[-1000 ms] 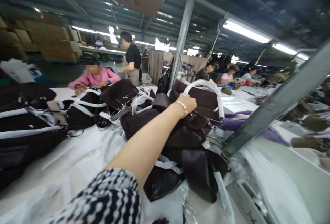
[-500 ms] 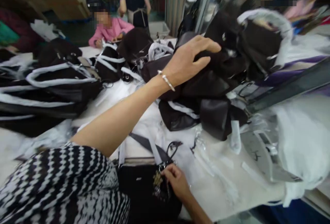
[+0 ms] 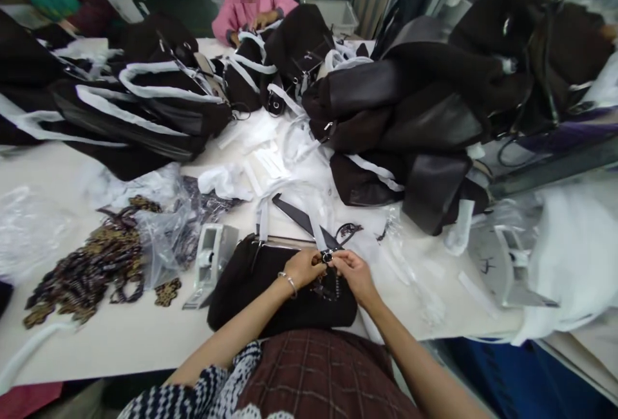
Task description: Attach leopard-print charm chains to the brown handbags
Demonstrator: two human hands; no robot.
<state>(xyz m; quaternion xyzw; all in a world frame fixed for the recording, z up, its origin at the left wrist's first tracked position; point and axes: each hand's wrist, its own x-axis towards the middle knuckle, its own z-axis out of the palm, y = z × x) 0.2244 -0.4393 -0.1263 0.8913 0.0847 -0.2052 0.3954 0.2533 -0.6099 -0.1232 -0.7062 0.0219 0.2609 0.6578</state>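
A black handbag [image 3: 263, 293] lies in front of my body, its handle [image 3: 317, 223] partly wrapped in white. At the bag's top right edge, my left hand [image 3: 303, 269], with a bracelet on the wrist, pinches a small dark metal ring fitting [image 3: 327, 256]. From the other side my right hand [image 3: 356, 275] grips the same fitting with thumb and fingertips. A dark beaded charm [image 3: 329, 288] dangles below the fingers against the bag. Behind the fitting a flat black strap [image 3: 295, 214] stretches away over white wrapping.
Brown and gold chain-like charms [image 3: 91, 264] are heaped at left beside a grey metal holder [image 3: 212, 261]. Dark bags are piled at left [image 3: 145, 103] and right [image 3: 410, 97]. A person in pink [image 3: 251, 7] works across the table. White foam roll [image 3: 574, 258] stands at right.
My left hand has come back from the bag pile at the right and down to the fitting. My right hand stays at the bag's top edge. The view has tilted down.
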